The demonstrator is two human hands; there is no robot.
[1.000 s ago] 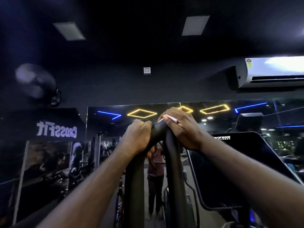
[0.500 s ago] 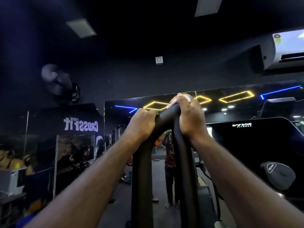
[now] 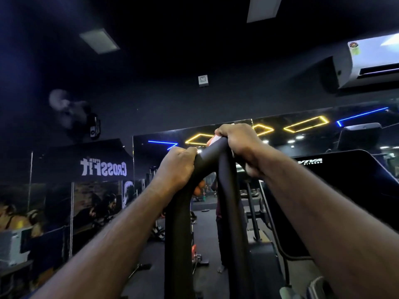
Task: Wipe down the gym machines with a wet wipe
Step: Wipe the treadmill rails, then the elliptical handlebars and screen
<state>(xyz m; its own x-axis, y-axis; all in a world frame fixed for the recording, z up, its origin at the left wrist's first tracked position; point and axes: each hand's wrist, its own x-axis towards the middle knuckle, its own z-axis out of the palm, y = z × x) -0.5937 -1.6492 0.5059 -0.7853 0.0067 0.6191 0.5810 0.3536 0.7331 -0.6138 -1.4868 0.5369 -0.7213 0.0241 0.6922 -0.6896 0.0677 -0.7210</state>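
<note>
Facing a dark mirror wall (image 3: 146, 160) from the head view, with a wall fan (image 3: 71, 113) at 10 o'clock, a ceiling panel (image 3: 99, 41) at 11, an air conditioner (image 3: 371, 59) at 2 and reversed CrossFit lettering (image 3: 103, 167) at 9. Blocked at 3 o'clock by a black console (image 3: 336, 178) marked VIVA FITNESS, and toward 6 by both forearms crossing the lower frame. Gripped at centre: a looped black handlebar (image 3: 226, 190), matte and padded, bent over at the top, its two legs running down to 6 o'clock. Curled tight round its left shoulder, the left hand (image 3: 177, 167). Wrapped over the crest, the right hand (image 3: 239, 145), pinching a white wet wipe (image 3: 216, 139) against the bar, with only a small white edge showing under the fingertips at 12 o'clock of the bend.
</note>
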